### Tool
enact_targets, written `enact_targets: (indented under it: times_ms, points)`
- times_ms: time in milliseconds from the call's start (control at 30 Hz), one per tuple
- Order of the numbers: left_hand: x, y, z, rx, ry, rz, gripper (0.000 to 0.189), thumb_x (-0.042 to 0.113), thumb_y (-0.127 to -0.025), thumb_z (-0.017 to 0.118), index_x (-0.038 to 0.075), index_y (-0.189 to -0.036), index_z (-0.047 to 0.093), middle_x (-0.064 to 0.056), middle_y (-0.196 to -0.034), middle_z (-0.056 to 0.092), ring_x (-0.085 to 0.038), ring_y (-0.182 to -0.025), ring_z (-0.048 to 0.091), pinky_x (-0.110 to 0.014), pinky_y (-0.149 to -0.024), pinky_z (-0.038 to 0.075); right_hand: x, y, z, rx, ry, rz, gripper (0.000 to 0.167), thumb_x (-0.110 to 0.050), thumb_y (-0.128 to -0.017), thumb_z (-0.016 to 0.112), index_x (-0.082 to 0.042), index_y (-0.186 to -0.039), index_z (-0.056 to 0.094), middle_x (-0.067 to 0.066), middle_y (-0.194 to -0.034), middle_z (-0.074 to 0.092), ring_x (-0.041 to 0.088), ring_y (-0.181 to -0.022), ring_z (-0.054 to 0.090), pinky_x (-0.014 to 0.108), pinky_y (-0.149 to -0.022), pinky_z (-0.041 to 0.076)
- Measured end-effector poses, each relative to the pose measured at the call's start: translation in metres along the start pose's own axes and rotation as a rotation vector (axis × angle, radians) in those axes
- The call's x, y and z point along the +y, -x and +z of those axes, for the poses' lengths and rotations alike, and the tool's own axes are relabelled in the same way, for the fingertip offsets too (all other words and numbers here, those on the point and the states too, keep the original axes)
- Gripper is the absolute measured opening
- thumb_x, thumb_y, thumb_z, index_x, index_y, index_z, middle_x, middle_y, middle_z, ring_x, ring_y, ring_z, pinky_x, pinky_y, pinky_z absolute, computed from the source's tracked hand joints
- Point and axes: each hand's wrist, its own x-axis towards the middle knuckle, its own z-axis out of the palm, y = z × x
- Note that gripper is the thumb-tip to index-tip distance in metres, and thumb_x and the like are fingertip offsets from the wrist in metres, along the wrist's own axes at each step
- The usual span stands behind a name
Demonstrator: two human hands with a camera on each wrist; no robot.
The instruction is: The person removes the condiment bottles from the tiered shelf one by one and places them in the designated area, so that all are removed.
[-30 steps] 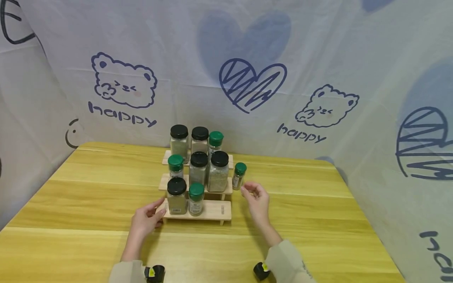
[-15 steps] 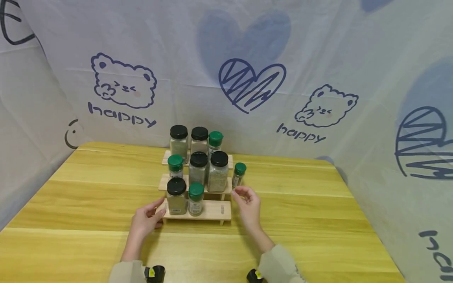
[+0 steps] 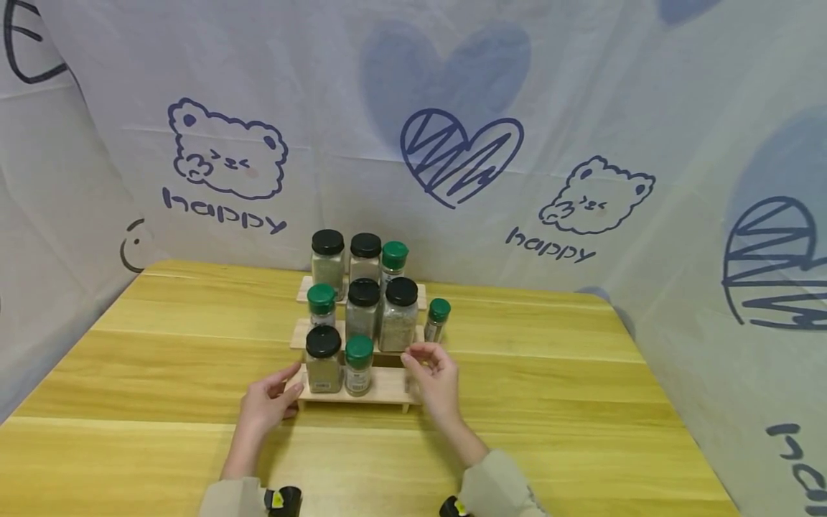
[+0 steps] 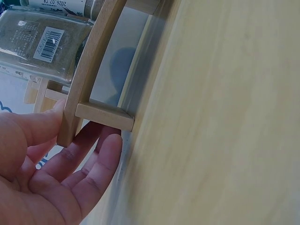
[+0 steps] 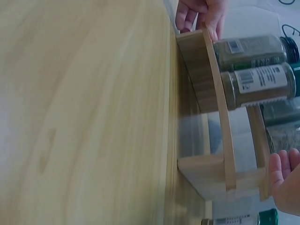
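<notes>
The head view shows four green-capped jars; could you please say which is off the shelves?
The rightmost jar, on the table just beyond the right hand; the other three stand on the wooden shelves.

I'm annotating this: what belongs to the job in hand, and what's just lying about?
Likely job:
pale wooden shelves
clear black-lidded jars
clear green-lidded jars
lone green-lidded jar beside the shelves

Likely surroundings:
yellow wooden table
white cloth printed with blue hearts and bears
</notes>
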Motion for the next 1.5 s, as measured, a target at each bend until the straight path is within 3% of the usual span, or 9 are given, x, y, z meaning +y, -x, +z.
enact_targets:
  times_ms: [233, 467, 767, 1000, 1233, 1500]
  points:
    - [-0.001, -0.001, 0.001, 0.0, 0.007, 0.002, 0.04, 0.006, -0.089, 0.054, 0.0, -0.128, 0.046, -0.033, -0.118, 0.047, -0.026, -0.083, 0.059, -0.033, -0.065, 0.055, -0.008, 0.003, 0.014, -0.064, -0.007, 0.039, 0.02, 0.009, -0.078, 0.063, 0.016, -0.095, 0.054, 0.029, -0.093, 0.057, 0.02, -0.083, 0.057, 0.018, -0.069, 0.05]
    - [-0.001, 0.0, 0.0, 0.003, 0.01, 0.007, 0.04, 0.006, -0.089, 0.054, -0.001, -0.128, 0.046, -0.033, -0.118, 0.048, -0.026, -0.085, 0.059, -0.033, -0.065, 0.055, -0.013, 0.006, 0.024, -0.203, -0.03, 0.085, 0.032, 0.016, -0.075, 0.061, 0.018, -0.104, 0.048, 0.033, -0.103, 0.051, 0.046, -0.096, 0.048, 0.031, -0.079, 0.05]
    - [0.0, 0.0, 0.0, 0.011, 0.0, 0.009, 0.04, 0.005, -0.089, 0.055, -0.001, -0.127, 0.047, -0.033, -0.115, 0.05, -0.025, -0.081, 0.06, -0.032, -0.063, 0.055, -0.001, 0.007, 0.03, -0.279, 0.007, 0.025, 0.04, 0.009, -0.076, 0.065, 0.011, -0.112, 0.049, 0.025, -0.107, 0.054, 0.034, -0.094, 0.053, 0.042, -0.081, 0.049]
    - [-0.001, 0.0, 0.0, 0.01, 0.003, 0.002, 0.04, 0.006, -0.089, 0.055, 0.0, -0.127, 0.047, -0.032, -0.114, 0.05, -0.024, -0.081, 0.06, -0.032, -0.063, 0.055, -0.018, 0.008, 0.037, -0.284, 0.029, 0.063, 0.04, 0.012, -0.075, 0.064, 0.012, -0.112, 0.05, 0.024, -0.106, 0.054, 0.032, -0.096, 0.051, 0.048, -0.081, 0.047]
    - [-0.002, 0.0, 0.0, 0.01, 0.002, 0.003, 0.04, 0.007, -0.089, 0.055, 0.001, -0.127, 0.047, -0.032, -0.115, 0.05, -0.024, -0.081, 0.06, -0.032, -0.063, 0.055, -0.035, 0.009, 0.042, -0.277, 0.066, 0.074, 0.038, 0.011, -0.075, 0.064, 0.013, -0.11, 0.05, 0.026, -0.104, 0.055, 0.037, -0.095, 0.051, 0.033, -0.078, 0.05]
    - [-0.002, -0.001, 0.0, 0.015, -0.001, 0.004, 0.04, 0.007, -0.089, 0.055, 0.001, -0.127, 0.048, -0.032, -0.115, 0.05, -0.025, -0.081, 0.06, -0.031, -0.063, 0.055, -0.033, 0.008, 0.044, -0.279, 0.046, 0.094, 0.037, 0.013, -0.075, 0.063, 0.015, -0.109, 0.05, 0.027, -0.102, 0.055, 0.038, -0.093, 0.051, 0.03, -0.076, 0.05]
